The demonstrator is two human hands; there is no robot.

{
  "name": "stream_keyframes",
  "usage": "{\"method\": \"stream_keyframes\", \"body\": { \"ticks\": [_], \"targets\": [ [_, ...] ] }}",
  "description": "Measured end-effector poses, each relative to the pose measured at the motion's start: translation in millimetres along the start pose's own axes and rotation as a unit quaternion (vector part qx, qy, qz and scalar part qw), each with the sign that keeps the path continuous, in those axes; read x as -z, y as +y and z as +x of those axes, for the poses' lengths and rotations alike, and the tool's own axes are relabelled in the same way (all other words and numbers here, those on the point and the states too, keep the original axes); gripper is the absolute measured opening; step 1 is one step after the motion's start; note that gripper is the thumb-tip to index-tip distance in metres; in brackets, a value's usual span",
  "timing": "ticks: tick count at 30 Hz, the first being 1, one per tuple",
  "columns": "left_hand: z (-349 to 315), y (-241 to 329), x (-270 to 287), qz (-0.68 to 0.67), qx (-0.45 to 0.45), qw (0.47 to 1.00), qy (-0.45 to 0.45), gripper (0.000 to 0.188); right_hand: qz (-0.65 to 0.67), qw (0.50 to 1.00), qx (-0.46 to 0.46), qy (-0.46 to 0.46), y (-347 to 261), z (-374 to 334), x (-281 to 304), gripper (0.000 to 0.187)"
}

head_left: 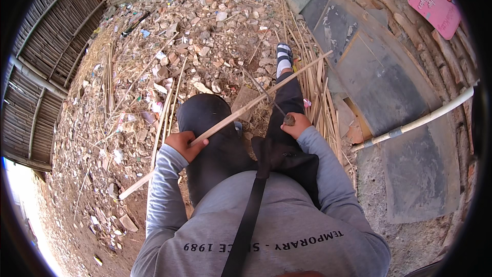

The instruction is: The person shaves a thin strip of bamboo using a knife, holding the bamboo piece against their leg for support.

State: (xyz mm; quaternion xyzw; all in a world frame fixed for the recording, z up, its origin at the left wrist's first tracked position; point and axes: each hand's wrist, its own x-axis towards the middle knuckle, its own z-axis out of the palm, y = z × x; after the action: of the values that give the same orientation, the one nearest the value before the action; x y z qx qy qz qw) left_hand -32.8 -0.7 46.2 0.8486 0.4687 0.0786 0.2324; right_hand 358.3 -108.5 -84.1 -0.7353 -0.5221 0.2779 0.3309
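My left hand [185,145] is closed around a long pale bamboo strip [233,121]. The strip slants over my bent left knee, from low beside my left forearm up to the right past my right shin. In my right hand [298,125], near my right thigh, is a knife [279,109] with a rounded brown handle end and a long, thin dark blade. Its blade points up and to the left and crosses the strip between my legs. Whether the edge touches the strip I cannot tell.
Rubble and litter [205,36] cover the ground ahead and left. Split bamboo strips [320,92] lie in a bundle beside my right leg, others by my left knee. At the right are dark flat sheets [369,84], a white pipe [415,122] and stacked poles [428,46]. A slatted bamboo wall [46,41] stands left.
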Motion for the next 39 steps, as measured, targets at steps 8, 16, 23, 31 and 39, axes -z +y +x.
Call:
{"method": "stream_keyframes", "body": {
  "ticks": [8, 16, 23, 31, 39],
  "targets": [
    [-1, -3, 0, -0.018, 0.009, 1.000, -0.003, 0.052, -0.071, 0.997, 0.006, 0.003, -44, -4, 24, 0.037],
    [1, -2, -4, -0.015, 0.009, 1.000, 0.009, 0.051, -0.150, 0.989, 0.008, 0.008, -73, 4, 42, 0.029],
    [-1, 1, 1, -0.018, 0.024, 1.000, -0.008, 0.051, -0.186, 0.982, -0.026, -0.011, -53, 22, 62, 0.030],
    [-2, 1, 16, -0.006, 0.023, 0.998, -0.058, 0.053, -0.201, 0.979, 0.019, -0.035, -67, 18, 61, 0.036],
    [-1, -13, 7, -0.014, 0.011, 0.998, -0.057, 0.055, -0.198, 0.978, 0.015, -0.067, -83, 13, 43, 0.038]
  ]
}}
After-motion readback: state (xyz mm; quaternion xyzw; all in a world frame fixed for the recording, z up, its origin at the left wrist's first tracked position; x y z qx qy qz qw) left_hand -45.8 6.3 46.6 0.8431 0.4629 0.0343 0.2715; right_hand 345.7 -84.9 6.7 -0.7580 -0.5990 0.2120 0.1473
